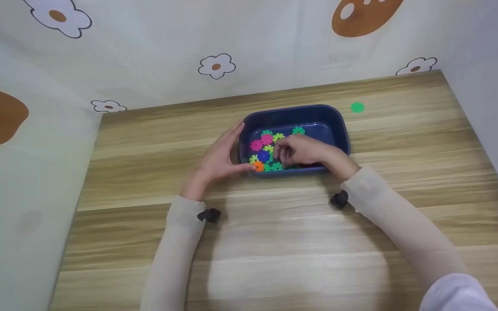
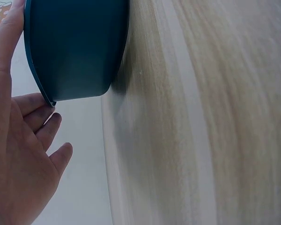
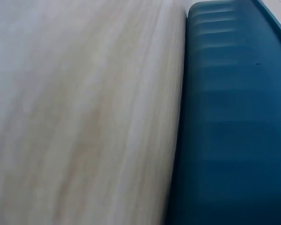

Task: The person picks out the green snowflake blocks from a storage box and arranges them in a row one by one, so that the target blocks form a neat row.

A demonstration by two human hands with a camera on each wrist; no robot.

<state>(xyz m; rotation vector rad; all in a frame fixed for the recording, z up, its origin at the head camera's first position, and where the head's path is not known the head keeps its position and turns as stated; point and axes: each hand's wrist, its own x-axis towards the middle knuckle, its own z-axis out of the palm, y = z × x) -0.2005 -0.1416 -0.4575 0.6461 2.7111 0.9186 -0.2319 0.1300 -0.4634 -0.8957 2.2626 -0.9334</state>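
Observation:
A dark blue plastic tub (image 1: 337, 125) sits on the table with several flower-shaped plastic discs inside, mostly at its left. Among them are a pink disc (image 1: 266, 139), a blue disc (image 1: 263, 156) and an orange disc (image 1: 258, 166). My left hand (image 1: 221, 160) holds the tub's left end, thumb at the near corner beside the orange disc, fingers along the far-left rim. In the left wrist view, fingertips touch the tub's rim (image 2: 53, 103). My right hand (image 1: 303, 149) reaches over the near wall with curled fingers among the discs; whether it pinches one is hidden.
A single green disc (image 1: 357, 107) lies on the wood-grain table (image 1: 283, 242), beyond the tub's far-right corner. Behind the table hangs a pale curtain (image 1: 158, 56) with flower prints. Another pale wall (image 1: 486, 86) borders the right side.

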